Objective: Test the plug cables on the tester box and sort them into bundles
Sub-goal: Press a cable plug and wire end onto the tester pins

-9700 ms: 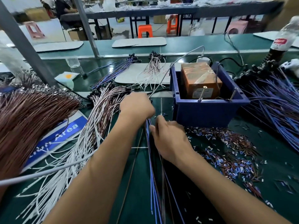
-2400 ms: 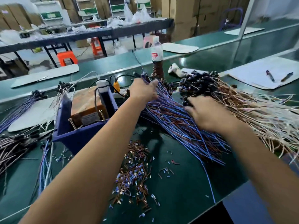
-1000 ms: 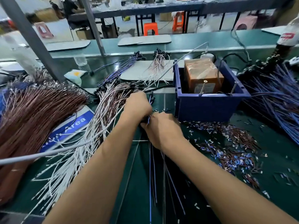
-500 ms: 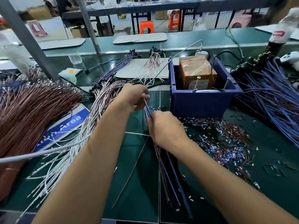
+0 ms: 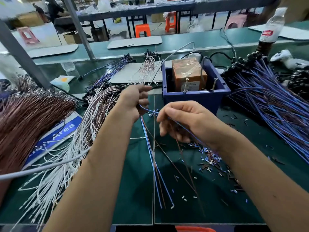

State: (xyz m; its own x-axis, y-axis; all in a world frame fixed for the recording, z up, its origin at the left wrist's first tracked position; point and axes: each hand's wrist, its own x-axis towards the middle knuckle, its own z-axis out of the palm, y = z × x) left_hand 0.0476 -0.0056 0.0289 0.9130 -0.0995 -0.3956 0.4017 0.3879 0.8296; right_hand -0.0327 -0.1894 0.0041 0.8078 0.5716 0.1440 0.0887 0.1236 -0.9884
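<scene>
My left hand (image 5: 133, 101) grips the plug ends of a few blue and brown cables (image 5: 154, 164), whose tails hang down over the green table. My right hand (image 5: 185, 121) is lifted just right of it, fingers curled, pinching one blue cable (image 5: 150, 111) that runs across from the left hand. The tester box (image 5: 189, 74), orange-brown, sits inside a dark blue bin (image 5: 195, 97) right behind both hands. Two metal pins stand up at the bin's front rim.
A white-and-brown cable bundle (image 5: 80, 139) lies left of my left arm, a brown bundle (image 5: 25, 121) farther left. A big blue cable pile (image 5: 275, 104) fills the right. Cut insulation bits (image 5: 212, 159) litter the table. A bottle (image 5: 270, 29) stands at back right.
My right hand has let go of the bunch, risen and moved right, drawing one blue cable away from the cables in my left hand. The left hand lifted slightly.
</scene>
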